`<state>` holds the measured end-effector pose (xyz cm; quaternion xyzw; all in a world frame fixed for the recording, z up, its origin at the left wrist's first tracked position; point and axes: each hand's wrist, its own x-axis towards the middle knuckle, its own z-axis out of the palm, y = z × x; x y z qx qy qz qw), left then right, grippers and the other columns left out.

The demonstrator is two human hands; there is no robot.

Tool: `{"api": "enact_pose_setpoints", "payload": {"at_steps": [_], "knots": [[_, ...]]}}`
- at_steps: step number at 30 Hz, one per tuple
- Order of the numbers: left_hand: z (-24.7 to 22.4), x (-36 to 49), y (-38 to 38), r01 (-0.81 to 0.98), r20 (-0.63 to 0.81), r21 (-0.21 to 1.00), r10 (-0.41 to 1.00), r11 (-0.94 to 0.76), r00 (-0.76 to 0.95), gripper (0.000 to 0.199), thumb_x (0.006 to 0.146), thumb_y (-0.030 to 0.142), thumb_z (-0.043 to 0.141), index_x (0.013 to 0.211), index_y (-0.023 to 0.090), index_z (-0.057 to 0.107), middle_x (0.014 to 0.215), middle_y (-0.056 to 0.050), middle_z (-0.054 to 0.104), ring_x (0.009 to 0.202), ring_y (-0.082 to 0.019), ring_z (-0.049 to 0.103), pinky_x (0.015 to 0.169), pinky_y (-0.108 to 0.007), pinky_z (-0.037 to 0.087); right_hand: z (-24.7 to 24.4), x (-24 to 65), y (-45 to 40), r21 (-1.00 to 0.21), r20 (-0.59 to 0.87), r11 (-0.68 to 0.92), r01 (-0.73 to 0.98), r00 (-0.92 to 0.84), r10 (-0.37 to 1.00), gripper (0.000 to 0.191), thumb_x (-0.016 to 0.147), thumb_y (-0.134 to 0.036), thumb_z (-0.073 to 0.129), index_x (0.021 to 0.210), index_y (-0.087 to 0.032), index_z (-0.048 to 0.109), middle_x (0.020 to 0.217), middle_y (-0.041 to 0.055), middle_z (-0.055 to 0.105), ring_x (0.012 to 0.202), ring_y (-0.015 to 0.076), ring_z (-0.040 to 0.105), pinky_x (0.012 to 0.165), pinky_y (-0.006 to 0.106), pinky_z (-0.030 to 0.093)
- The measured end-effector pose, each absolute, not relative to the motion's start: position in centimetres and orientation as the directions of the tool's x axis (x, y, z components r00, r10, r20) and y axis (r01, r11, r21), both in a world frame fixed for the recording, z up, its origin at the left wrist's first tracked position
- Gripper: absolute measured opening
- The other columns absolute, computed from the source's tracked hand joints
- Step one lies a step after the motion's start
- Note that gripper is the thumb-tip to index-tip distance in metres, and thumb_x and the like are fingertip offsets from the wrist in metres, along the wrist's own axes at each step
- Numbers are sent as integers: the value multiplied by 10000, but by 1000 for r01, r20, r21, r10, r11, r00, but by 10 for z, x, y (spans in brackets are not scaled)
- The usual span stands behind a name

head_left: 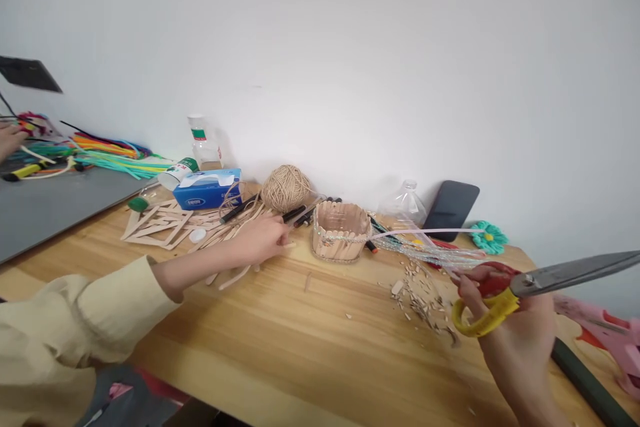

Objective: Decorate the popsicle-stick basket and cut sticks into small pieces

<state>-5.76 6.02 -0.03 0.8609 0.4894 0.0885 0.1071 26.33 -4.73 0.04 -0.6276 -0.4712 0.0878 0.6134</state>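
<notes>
My left hand (263, 238) reaches over a pile of wooden craft sticks (200, 223), its fingers curled down near the tabletop. Whatever lies between those fingertips is too small or hidden to make out. In my right hand (525, 340) are scissors (533, 283) with one red and one yellow handle, blades pointing right. A thin pale pink strip (425, 233) runs close to the right fingertips; whether they pinch it is unclear. Between the hands stands a small basket (340, 250) made of upright craft sticks, with a glittery band around its side.
Behind are a twine ball (286, 188), blue tissue box (210, 190), clear bottle (407, 197), phone (453, 207) and teal flower (489, 237). Wood scraps (423, 300) litter the right; a pink glue gun (607, 333) lies beyond. Another person's hand (10, 140) shows far left, above a laptop (75, 200).
</notes>
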Motion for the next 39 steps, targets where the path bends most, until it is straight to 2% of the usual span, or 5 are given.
{"api": "enact_pose_setpoints", "payload": {"at_steps": [9,19,23,30,39], "knots": [[48,-54,34,228,432,858,886,-461,166,117,825,304,521,826,207,457,808,-6,668,874,-187,630,803,-321,464,5,259,-59,-803,594,390,451,551,586,318,652,-355,712,737,-244,426,680,-45,449,600,144,422,592,302,369],[14,-19,-6,228,57,953,855,-201,515,145,828,279,498,928,181,539,711,10,622,705,-158,614,692,-302,493,-4,265,-80,-937,319,250,243,305,897,361,747,-570,565,741,-214,506,624,-34,428,500,126,372,459,268,320],[-3,-6,-5,457,-20,828,798,-324,602,194,865,265,448,916,176,613,790,-22,663,755,-176,626,722,-318,494,-5,264,-87,-974,215,188,124,259,942,360,833,-543,447,740,-203,521,573,-26,457,446,124,407,439,276,353],[-12,25,9,635,110,193,660,-748,743,308,868,53,380,1040,110,629,1067,-151,642,1001,-282,590,838,-423,482,-14,265,-87,-981,192,188,41,278,941,341,793,-543,530,759,-204,512,606,-26,476,462,114,412,445,264,340],[-15,109,14,571,90,156,588,-806,804,248,884,132,418,837,134,661,857,-105,653,818,-225,616,702,-338,505,-21,266,-86,-982,186,185,30,249,950,343,774,-543,555,771,-206,498,635,-22,466,508,125,406,471,267,321]]}}
